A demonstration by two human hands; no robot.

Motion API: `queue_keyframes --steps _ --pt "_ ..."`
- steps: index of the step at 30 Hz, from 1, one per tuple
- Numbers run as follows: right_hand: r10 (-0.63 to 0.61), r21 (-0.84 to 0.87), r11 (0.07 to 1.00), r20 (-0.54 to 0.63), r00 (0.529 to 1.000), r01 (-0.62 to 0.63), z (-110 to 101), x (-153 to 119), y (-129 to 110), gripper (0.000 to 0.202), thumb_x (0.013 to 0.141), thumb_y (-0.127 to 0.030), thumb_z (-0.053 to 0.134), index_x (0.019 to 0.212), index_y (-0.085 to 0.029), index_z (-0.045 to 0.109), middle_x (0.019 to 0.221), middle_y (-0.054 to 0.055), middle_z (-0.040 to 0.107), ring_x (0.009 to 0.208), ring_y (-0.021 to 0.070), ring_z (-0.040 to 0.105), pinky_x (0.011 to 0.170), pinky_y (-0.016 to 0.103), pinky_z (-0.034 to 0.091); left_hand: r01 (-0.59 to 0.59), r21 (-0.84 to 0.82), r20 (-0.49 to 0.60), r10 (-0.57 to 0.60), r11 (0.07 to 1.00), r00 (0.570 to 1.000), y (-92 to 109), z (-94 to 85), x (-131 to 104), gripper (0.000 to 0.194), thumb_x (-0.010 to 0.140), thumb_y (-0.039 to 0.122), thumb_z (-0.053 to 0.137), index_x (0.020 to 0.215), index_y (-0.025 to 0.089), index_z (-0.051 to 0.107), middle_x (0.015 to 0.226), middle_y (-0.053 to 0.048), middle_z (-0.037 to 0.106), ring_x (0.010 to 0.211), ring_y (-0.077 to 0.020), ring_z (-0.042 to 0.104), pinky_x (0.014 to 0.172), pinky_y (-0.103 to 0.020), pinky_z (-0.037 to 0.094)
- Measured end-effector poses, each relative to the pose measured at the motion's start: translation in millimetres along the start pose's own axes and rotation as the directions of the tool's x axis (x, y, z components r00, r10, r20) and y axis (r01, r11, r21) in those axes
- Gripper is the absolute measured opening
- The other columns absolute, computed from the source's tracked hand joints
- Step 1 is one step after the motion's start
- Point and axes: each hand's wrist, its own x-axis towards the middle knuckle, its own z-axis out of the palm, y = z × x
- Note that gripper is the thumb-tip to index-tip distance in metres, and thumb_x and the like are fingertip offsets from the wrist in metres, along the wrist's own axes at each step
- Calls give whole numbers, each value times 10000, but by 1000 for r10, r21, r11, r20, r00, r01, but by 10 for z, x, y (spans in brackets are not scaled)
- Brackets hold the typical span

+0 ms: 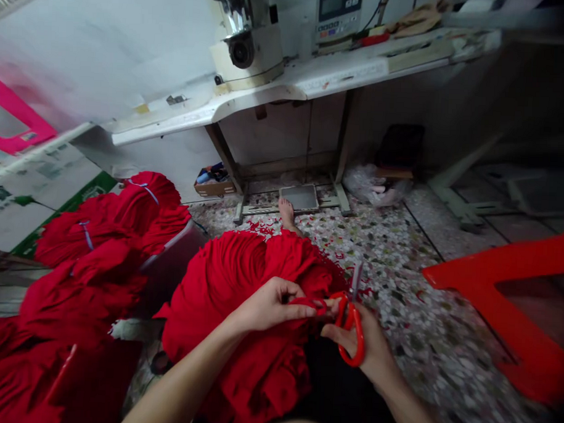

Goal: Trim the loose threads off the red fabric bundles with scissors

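A big heap of red fabric pieces point(224, 277) lies across my lap. Over it, my left hand point(276, 305) pinches an edge of red fabric point(316, 306) between thumb and fingers. Close by on the right, my right hand point(367, 341) holds scissors point(358, 344) with orange-red handles, the blades pointing up and away from me. The fingers of my right hand also come near the fabric edge; whether they touch it I cannot tell. Blur hides how far apart the blades are.
Tied bundles of red fabric point(148, 197) fill containers on the left, beside a white-green box point(42, 191). Ahead stands a sewing machine point(250, 56) on a white table point(309, 83), with a foot pedal point(300, 198) below. An orange-red frame point(496, 287) is at right. Red scraps litter the floor.
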Motion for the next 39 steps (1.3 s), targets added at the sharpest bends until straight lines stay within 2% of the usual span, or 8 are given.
queue_keyframes --steps 5,9,12,17,21,24,32,39 --pt "-11 -57 998 -77 997 7 155 -10 -138 393 686 -435 952 739 -199 641 746 38 734 678 221 701 651 316 558 9 41 21 -10 999 1000 -82 59 -60 417 865 494 781 752 100 704 685 19 543 651 -99 430 622 -226 343" --pt "45 116 993 -108 993 -33 179 -72 -168 390 786 -457 883 786 -215 577 701 -17 688 554 164 660 584 278 518 48 -5 115 -47 999 992 -56 64 -83 371 868 457 791 825 88 779 754 -19 627 687 -114 490 657 -237 377" --pt "123 163 981 -102 987 -105 104 -193 -59 438 797 -513 863 835 -227 533 660 -40 659 515 156 640 546 260 486 99 -104 72 -92 990 993 -25 64 -63 366 823 463 833 845 99 807 779 -39 694 686 -123 545 678 -242 419" --pt "117 -169 981 113 987 -97 -117 -479 169 378 927 -549 715 855 -216 551 678 -33 619 592 149 595 583 254 436 193 -229 -56 -211 954 976 -24 60 24 385 723 446 914 877 104 828 775 -55 754 654 -123 604 690 -243 466" --pt "122 -479 878 257 959 16 -210 -587 148 277 976 -459 668 900 -210 575 794 -19 631 689 154 568 645 259 407 217 -233 -49 -234 948 971 -29 73 89 392 713 433 924 896 97 839 793 -76 781 648 -122 625 687 -237 478" --pt "124 -533 844 297 947 57 -210 -544 53 285 1009 -464 611 887 -210 568 789 -18 636 692 155 572 651 260 393 226 -215 -24 -237 950 971 -16 94 107 376 725 431 918 882 99 841 776 -70 781 628 -109 613 662 -219 465" --pt "120 -614 785 284 951 84 -167 -380 -63 385 902 -536 755 832 -194 592 689 -50 613 608 123 490 593 243 332 234 -190 -2 -238 954 971 -7 77 89 364 717 433 919 835 98 840 723 -54 757 602 -96 575 632 -207 439" --pt "164 -586 807 106 981 -72 -160 -409 133 496 792 -585 828 655 -173 590 549 -74 477 556 103 370 514 232 264 249 -167 -1 -253 954 968 -67 60 82 398 708 450 918 865 93 841 710 -53 746 582 -110 567 623 -236 447"
